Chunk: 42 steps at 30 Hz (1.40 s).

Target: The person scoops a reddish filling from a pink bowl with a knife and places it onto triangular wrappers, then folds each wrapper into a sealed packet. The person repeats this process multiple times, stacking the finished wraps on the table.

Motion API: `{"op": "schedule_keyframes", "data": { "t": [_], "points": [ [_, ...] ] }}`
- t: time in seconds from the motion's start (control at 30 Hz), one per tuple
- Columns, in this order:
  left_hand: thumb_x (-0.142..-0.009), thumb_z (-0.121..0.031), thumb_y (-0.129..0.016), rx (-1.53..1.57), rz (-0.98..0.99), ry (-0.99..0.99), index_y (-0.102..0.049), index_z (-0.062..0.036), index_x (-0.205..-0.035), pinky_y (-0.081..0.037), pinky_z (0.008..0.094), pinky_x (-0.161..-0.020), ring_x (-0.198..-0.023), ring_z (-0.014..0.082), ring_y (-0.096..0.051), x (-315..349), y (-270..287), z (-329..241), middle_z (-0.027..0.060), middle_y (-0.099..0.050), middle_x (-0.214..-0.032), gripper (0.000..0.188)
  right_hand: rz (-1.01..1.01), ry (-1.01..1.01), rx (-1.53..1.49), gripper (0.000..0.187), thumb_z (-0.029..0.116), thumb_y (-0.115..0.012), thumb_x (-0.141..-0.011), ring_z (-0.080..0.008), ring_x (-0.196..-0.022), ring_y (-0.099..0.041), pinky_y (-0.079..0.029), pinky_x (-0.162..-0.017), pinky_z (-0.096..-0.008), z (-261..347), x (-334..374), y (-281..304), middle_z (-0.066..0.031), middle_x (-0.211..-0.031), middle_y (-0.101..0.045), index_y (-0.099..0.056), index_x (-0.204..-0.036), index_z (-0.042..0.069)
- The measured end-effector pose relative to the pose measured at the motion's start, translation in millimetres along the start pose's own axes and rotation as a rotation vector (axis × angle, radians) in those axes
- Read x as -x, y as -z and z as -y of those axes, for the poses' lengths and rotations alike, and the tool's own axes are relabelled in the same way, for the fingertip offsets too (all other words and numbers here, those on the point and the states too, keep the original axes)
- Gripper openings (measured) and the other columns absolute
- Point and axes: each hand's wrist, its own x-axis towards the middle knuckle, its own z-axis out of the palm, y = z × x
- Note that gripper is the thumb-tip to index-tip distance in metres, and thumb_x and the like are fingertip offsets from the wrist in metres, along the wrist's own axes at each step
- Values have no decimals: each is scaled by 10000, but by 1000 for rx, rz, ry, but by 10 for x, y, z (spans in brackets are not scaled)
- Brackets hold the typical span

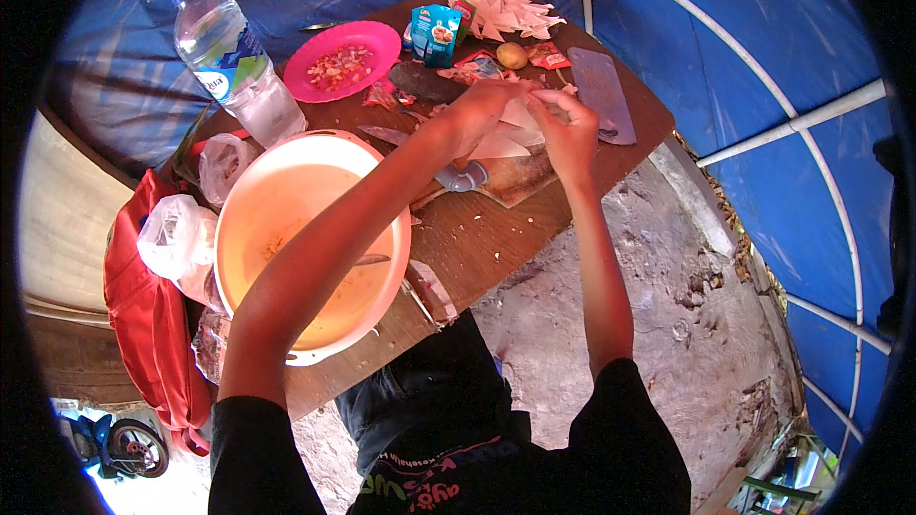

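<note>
My left hand (484, 114) and my right hand (570, 126) meet at the far right of the table, fingertips close together. Between them is a pale, thin triangular sheet (520, 115), its edge seemingly pinched by the fingers of both. The left fingers are partly hidden behind the hand. More pale sheets (498, 146) lie just below, over a wooden board (520, 183). A grey curved piece (464, 177) rests at the board's left side. Beyond the hands, a heap of similar pale triangles (506, 15) lies at the table's far edge.
A large pale basin (393, 272) stands under my left forearm. Left of it are plastic bags (178, 238) and a red bag (153, 300). A water bottle (239, 67), pink plate (376, 39) of chopped pieces, blue pouch (436, 35) and purple-grey board (602, 93) stand farther off.
</note>
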Motion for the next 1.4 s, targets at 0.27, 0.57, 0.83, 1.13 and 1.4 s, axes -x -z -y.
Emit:
{"op": "schedule_keyframes", "data": {
  "t": [0.27,0.57,0.83,1.13,1.4],
  "points": [
    [-1055,-281,-357,407,-128,-51,-562,-43,-1189,-513,366,-952,-1043,232,-640,9,15,3,109,-648,-1160,341,267,367,466,630,366,-361,-1034,-311,-1495,-150,-45,-1194,-512,164,196,-182,-192,-1605,-169,-197,-1538,26],
    [-1037,-329,-444,262,-256,-119,-565,-9,-1173,-552,374,-909,-1027,252,-664,76,-105,-163,129,-653,-1139,368,63,107,329,519,334,-445,-1018,-274,-1342,-450,-294,-1115,-402,-235,34,-10,-230,-1421,-476,-432,-1425,11],
    [-925,-193,-629,-249,-69,-159,-599,45,-1080,-591,368,-803,-885,312,-719,-331,214,-84,166,-683,-1002,285,80,-113,513,393,310,-754,-799,-287,-802,-717,-539,-743,-372,-432,-45,438,-172,-880,-728,-706,-980,-36],
    [-786,-512,-717,-1806,-542,-242,-690,-26,-969,-575,433,-755,-888,306,-709,-156,189,21,167,-711,-931,520,39,-318,802,401,351,-849,-628,-305,-734,-707,-526,-639,-389,-250,-108,78,-166,-750,-704,-710,-787,11],
    [-781,-451,-715,-1417,-396,-205,-708,6,-964,-540,406,-877,-1013,335,-673,-181,249,-24,208,-696,-1042,493,221,-353,436,325,239,-834,-551,-309,-686,-692,-529,-649,-401,-673,-315,119,-169,-720,-696,-700,-747,19]
  ]
}}
